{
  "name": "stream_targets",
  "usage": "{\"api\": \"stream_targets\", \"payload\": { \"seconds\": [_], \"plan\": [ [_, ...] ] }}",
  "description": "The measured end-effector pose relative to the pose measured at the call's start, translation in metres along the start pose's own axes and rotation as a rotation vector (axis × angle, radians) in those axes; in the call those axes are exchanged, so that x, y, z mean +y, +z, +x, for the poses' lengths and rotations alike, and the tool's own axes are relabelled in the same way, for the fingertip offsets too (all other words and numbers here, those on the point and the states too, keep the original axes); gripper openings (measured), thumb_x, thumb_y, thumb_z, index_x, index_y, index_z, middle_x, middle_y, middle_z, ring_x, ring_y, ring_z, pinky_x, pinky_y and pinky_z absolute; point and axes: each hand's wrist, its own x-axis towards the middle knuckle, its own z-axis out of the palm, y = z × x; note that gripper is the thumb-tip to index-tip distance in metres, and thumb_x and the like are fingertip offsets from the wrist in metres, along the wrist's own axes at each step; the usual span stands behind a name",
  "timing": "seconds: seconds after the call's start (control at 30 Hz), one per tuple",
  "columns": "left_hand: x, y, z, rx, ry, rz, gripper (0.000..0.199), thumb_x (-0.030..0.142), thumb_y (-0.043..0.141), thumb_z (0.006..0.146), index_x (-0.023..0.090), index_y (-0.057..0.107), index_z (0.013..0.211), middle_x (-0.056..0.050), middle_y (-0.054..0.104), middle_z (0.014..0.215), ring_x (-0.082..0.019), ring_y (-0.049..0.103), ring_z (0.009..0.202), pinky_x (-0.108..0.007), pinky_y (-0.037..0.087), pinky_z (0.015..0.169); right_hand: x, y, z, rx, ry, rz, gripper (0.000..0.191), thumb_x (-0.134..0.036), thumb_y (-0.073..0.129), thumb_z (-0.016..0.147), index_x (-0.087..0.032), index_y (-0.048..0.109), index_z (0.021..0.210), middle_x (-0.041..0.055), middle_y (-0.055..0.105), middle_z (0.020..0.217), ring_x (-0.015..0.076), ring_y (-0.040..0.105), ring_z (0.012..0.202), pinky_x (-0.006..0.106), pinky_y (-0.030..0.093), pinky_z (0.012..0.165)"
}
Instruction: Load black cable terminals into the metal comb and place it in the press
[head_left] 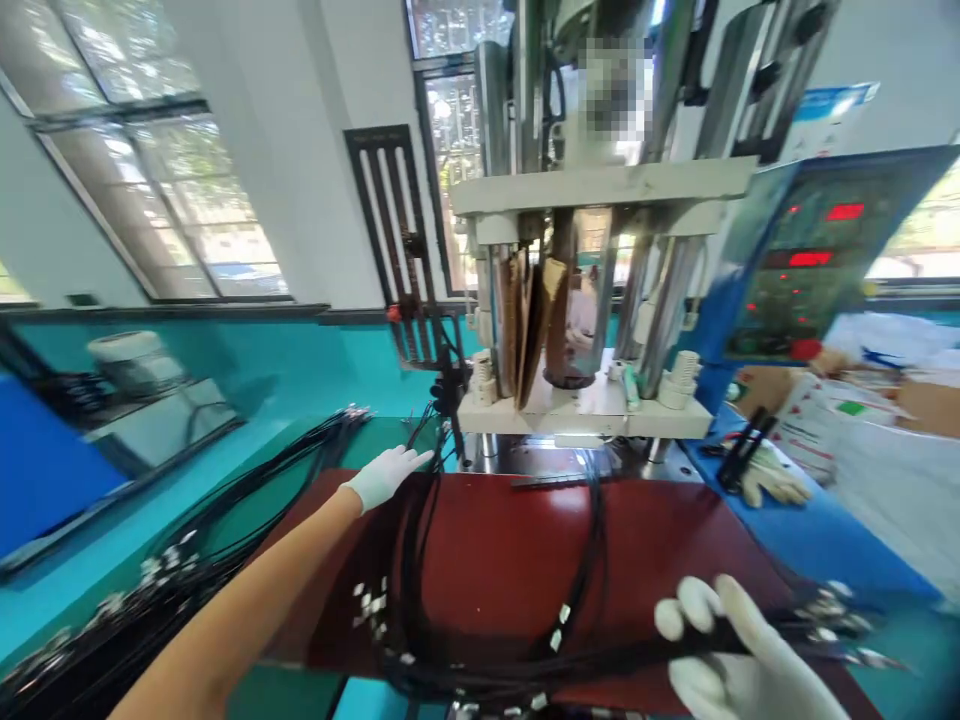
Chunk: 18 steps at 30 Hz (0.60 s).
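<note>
Left hand [384, 475] flat, fingers spread, on black cables [420, 560] at mat's [675, 530] far edge, near press [592, 400]. Right hand [739, 655] closed around cable bundle at near edge. Risk judged: loops snagged, connectors tangled; fingers close to press.

left hand [386, 474]: thin white glove, ends at wrist | left forearm: bare, no sleeve | right hand [739, 655]: matching white glove, smooth, unmarked
</note>
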Motion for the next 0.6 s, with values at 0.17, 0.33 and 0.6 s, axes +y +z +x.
{"api": "stream_targets", "payload": {
  "seconds": [0.17,0.33,0.6],
  "plan": [
    [-0.017,-0.014,-0.009,-0.033,0.131,-0.010,0.070,-0.009,0.032,0.073,0.018,0.066,0.128,-0.017,0.062,0.133,-0.031,0.059,0.124,-0.046,0.044,0.107,0.002,0.002,0.012,-0.311,0.099,0.451,0.053,-0.067,0.035,0.096,-0.021,0.043,0.071,-0.0072,0.039,0.036,0.0049,0.027,0.026,0.016,0.022,0.034],
    [0.059,-0.048,-0.027,0.102,0.147,-0.394,0.046,0.020,0.042,0.089,0.021,0.065,0.129,-0.013,0.056,0.142,-0.034,0.062,0.120,-0.051,0.043,0.109,-0.019,0.007,0.048,-0.334,0.289,-0.005,0.044,-0.058,0.050,0.092,-0.016,0.055,0.078,-0.0029,0.055,0.044,0.0063,0.029,0.029,0.019,0.015,0.031],
    [0.243,-0.116,0.009,-0.222,0.522,-2.019,0.058,0.059,0.047,0.090,0.015,0.056,0.127,-0.014,0.071,0.102,-0.021,0.069,0.085,-0.037,0.055,0.078,-0.015,0.024,0.091,-0.510,0.513,-0.486,0.035,-0.046,0.058,0.085,-0.015,0.058,0.069,0.0017,0.063,0.054,0.0065,0.041,0.043,0.019,0.026,0.041]
  ]
}}
